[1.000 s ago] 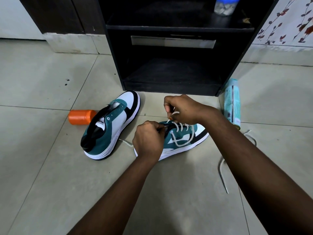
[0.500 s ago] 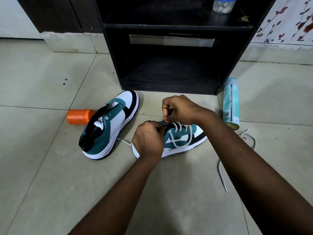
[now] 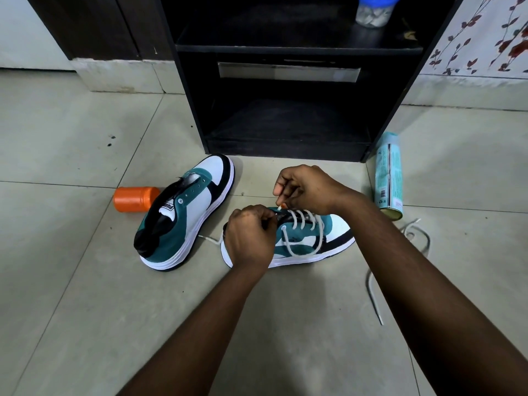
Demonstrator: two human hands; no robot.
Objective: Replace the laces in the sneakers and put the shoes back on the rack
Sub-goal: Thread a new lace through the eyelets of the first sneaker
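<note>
Two teal, white and black sneakers lie on the tiled floor before a black rack (image 3: 285,50). The left sneaker (image 3: 185,212) has bare eyelets and no lace. The right sneaker (image 3: 308,238) carries a white lace (image 3: 303,224) threaded through several eyelets, one loop hanging down its side. My left hand (image 3: 250,235) grips the shoe's collar near the top eyelets, fingers curled. My right hand (image 3: 305,188) pinches the lace end just above the tongue. A second loose white lace (image 3: 371,284) lies on the floor at the right.
An orange cylinder (image 3: 135,199) lies on its side left of the unlaced sneaker. A teal spray can (image 3: 389,174) lies by the rack's right foot. A clear jar with a blue lid (image 3: 373,10) stands on the rack's upper shelf. A floral wall (image 3: 485,32) is at the right.
My right hand has dropped from above the shoe down to the top eyelets with the lace end. My left hand has stayed on the collar.
</note>
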